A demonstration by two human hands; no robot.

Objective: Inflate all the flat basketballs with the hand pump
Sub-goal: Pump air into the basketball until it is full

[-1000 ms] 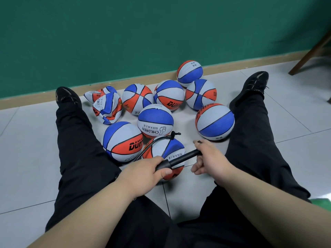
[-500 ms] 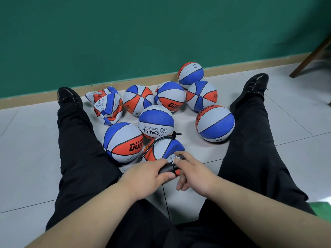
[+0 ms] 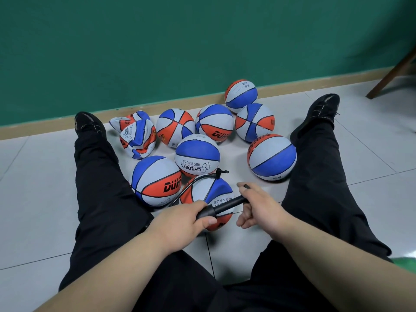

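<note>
Left hand (image 3: 184,224): gripped the thick end of the pump (image 3: 225,206), fingers and thumb curled tight round it; it sat where it had been half a second before.
Right hand (image 3: 262,207): fingers were curled round the pump's handle, whose black tip showed beside the forefinger. Half a second earlier this hand had been pressed up against the left one; it had since drawn back to the right, well apart from it.
Pump: lay slanted between the two hands, over the near ball (image 3: 213,191). The thin shaft was out in plain view, much as a second before, where half a second before it had been pushed in and hidden.
Hose (image 3: 198,180): a thin black line that ran from under the left hand and arched up to the top of the near ball, as before.
Near ball: lay on the floor (image 3: 33,199) between the legs (image 3: 101,188), just ahead of the hands, touching the ball marked DUNK. It had not shifted; whether it was fuller could not be told.
Flat balls (image 3: 138,140): two lay crumpled and touching by the left shoe, unchanged.
Round balls (image 3: 271,157): seven lay clustered beyond the near ball, towards the green wall, all in their earlier places.
</note>
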